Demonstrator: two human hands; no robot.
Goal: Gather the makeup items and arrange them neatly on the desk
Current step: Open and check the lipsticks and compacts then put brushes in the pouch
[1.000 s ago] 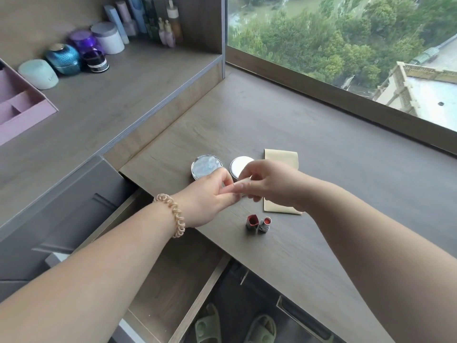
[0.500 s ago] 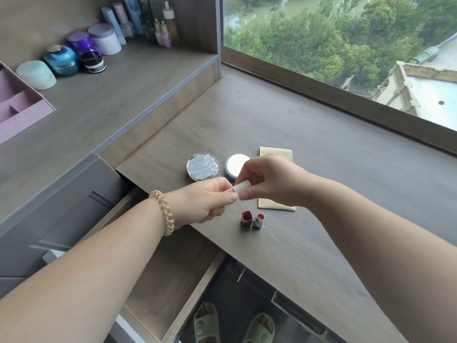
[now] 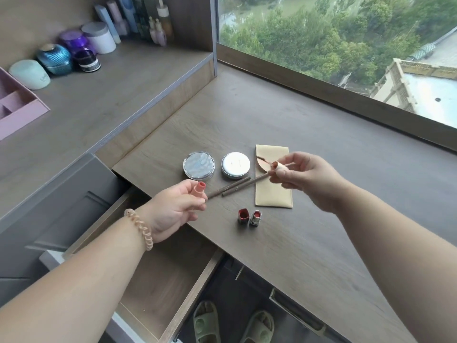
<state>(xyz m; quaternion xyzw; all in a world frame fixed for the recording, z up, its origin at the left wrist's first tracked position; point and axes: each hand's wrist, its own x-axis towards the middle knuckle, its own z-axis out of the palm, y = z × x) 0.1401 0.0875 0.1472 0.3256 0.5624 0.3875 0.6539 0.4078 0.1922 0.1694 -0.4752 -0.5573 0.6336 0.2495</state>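
Observation:
My left hand (image 3: 173,209) grips a peach lipstick tube (image 3: 199,190) with its coral tip exposed. My right hand (image 3: 304,178) pinches the matching peach cap (image 3: 279,167), held apart to the right above the desk (image 3: 309,243). On the desk lie a silver round compact (image 3: 198,165), a white round compact (image 3: 235,165), two thin brown pencils (image 3: 235,187) and a beige pouch (image 3: 272,191). A red square lipstick cap (image 3: 243,215) and an open silver lipstick (image 3: 255,217) stand side by side near the front.
An open wooden drawer (image 3: 158,280) juts out below my left arm. A raised shelf at the left carries jars (image 3: 74,49), bottles (image 3: 138,21) and a pink organiser (image 3: 14,107). A window ledge runs along the back right. Green slippers (image 3: 232,323) show below.
My hands have pulled apart, separating the cap from the peach lipstick: left hand toward me with the tube, right hand to the right with the cap. The pencils are now uncovered.

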